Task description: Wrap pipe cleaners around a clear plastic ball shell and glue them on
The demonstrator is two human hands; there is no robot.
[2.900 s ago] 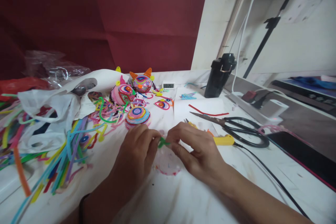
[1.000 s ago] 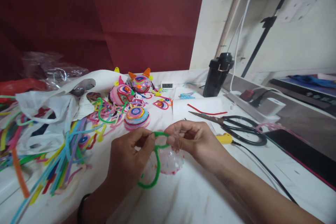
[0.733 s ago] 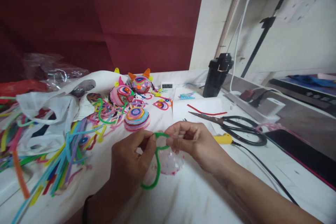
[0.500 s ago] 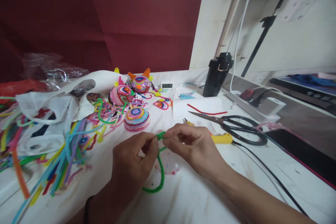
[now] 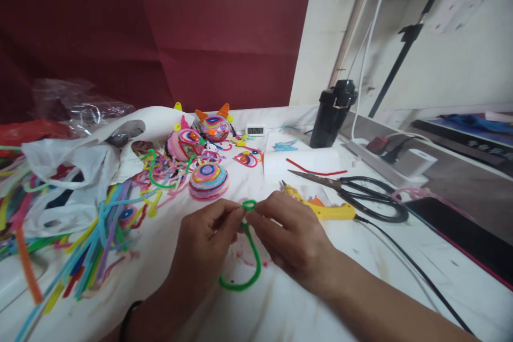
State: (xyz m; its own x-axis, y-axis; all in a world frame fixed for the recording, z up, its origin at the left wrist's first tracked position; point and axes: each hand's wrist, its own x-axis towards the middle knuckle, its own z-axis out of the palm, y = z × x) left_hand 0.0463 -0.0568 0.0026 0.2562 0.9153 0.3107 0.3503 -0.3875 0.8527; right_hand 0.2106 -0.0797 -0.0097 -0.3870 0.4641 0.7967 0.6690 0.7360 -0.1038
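Noted white tabletop (image 5: 276,312); above it, right hand (image 5: 298,240) and left hand (image 5: 204,235), close together; beyond them, striped dome (image 5: 208,181). Saw green pipe cleaner (image 5: 257,263), looped at top, curved below, held between both with fingers (image 5: 226,208) closed to a pinch

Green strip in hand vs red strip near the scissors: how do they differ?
The green strip loops at the top and curves below; the red strip has one shallow bend. The left hand and right hand hold the green strip; the red strip lies near the scissors. Both are thin.
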